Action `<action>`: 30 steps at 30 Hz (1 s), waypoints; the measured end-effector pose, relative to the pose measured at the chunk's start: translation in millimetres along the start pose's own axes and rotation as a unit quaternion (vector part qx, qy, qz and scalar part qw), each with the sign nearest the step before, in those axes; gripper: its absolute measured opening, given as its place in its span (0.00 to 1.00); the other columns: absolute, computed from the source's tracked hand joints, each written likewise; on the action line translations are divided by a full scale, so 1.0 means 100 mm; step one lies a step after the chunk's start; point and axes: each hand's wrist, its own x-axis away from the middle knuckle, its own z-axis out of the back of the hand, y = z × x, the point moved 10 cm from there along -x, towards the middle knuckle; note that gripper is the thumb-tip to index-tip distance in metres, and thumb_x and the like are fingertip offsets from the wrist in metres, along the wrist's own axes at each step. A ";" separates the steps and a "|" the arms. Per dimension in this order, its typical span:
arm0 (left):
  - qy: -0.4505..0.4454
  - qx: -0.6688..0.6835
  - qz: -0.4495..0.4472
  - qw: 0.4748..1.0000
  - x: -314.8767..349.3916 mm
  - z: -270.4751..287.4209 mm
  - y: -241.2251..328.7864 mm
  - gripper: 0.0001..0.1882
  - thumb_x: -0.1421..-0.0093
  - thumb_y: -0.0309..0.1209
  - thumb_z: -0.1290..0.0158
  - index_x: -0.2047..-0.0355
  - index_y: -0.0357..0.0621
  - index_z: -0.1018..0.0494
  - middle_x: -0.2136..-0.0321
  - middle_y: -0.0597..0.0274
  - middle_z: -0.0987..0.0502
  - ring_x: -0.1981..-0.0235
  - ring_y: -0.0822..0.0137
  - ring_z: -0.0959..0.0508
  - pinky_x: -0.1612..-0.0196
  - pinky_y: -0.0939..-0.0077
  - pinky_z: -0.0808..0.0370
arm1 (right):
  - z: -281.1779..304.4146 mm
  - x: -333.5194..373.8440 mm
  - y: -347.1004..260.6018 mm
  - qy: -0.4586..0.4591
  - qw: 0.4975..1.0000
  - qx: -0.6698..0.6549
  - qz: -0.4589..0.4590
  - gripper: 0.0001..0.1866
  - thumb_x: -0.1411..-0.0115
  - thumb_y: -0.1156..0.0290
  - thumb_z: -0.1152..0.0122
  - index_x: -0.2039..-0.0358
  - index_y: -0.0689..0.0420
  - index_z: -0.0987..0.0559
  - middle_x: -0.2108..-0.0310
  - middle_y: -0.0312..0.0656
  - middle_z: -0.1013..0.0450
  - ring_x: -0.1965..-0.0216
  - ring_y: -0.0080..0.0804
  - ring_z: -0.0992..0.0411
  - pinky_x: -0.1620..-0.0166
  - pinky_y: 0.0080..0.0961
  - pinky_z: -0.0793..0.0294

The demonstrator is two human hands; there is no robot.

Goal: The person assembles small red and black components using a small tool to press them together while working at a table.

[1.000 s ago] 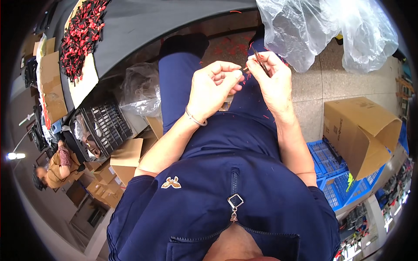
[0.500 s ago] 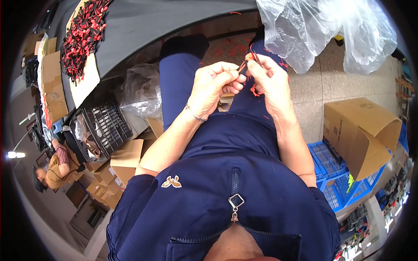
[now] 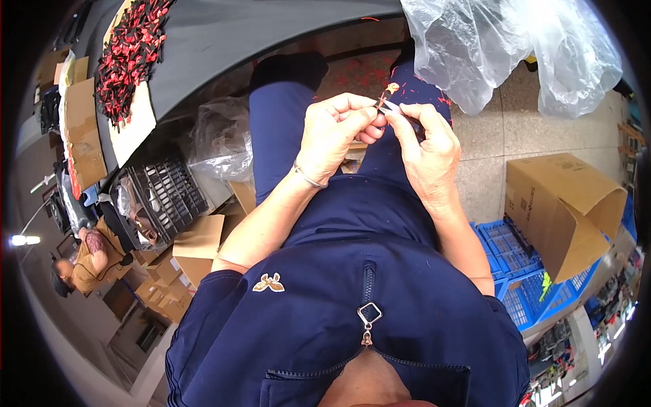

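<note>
Above my lap, my left hand (image 3: pixel 340 132) is closed in a pinch on a small black-and-red piece (image 3: pixel 383 100). A knotted orange-red end (image 3: pixel 392 88) of it sticks up beyond the fingertips. My right hand (image 3: pixel 428 146) is closed just to the right, its thumb and forefinger around a small pointed metal tool (image 3: pixel 391 106). The tool's tip reaches the piece beside my left fingertips. Most of the tool is hidden in the fingers, so its exact kind is unclear. Red thread scraps (image 3: pixel 444 100) cling to my dark blue trousers (image 3: pixel 274 129).
A heap of black-and-red pieces (image 3: pixel 132 61) lies on a board on the black-covered table (image 3: pixel 224 30). Clear plastic bags (image 3: pixel 475 54) hang at upper right. A cardboard box (image 3: pixel 549 203) rests on blue crates (image 3: pixel 522 298). Another person (image 3: pixel 88 261) is at far left.
My right hand has lowered slightly and drawn back, turning the tool's tip toward my left fingertips. The orange-red end now shows above them. A red bundle below the right hand is out of sight.
</note>
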 end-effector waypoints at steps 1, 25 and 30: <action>0.001 -0.006 0.001 1.000 0.00 0.00 -0.01 0.08 0.41 0.26 0.48 0.64 0.33 0.25 0.73 0.58 0.21 0.75 0.74 0.22 0.69 0.82 0.23 | -0.01 0.00 0.01 -0.001 1.000 -0.001 -0.001 0.08 0.49 0.69 0.34 0.71 0.57 0.23 0.75 0.38 0.25 0.75 0.32 0.27 0.72 0.27 0.28; 0.162 -0.013 -0.083 0.983 0.05 1.22 0.19 0.09 0.42 0.27 0.47 0.63 0.33 0.26 0.72 0.56 0.21 0.76 0.73 0.22 0.70 0.83 0.24 | -0.19 -0.23 0.69 0.012 0.995 0.036 -0.093 0.14 0.47 0.59 0.34 0.65 0.54 0.22 0.71 0.40 0.24 0.69 0.31 0.25 0.63 0.26 0.28; 0.363 -0.132 -0.165 0.908 0.42 2.72 0.32 0.09 0.42 0.24 0.49 0.64 0.30 0.27 0.73 0.54 0.21 0.77 0.72 0.22 0.73 0.84 0.25 | -0.35 -0.27 0.69 -0.022 0.977 0.210 -0.008 0.19 0.48 0.57 0.33 0.60 0.55 0.24 0.64 0.43 0.24 0.62 0.39 0.25 0.57 0.32 0.28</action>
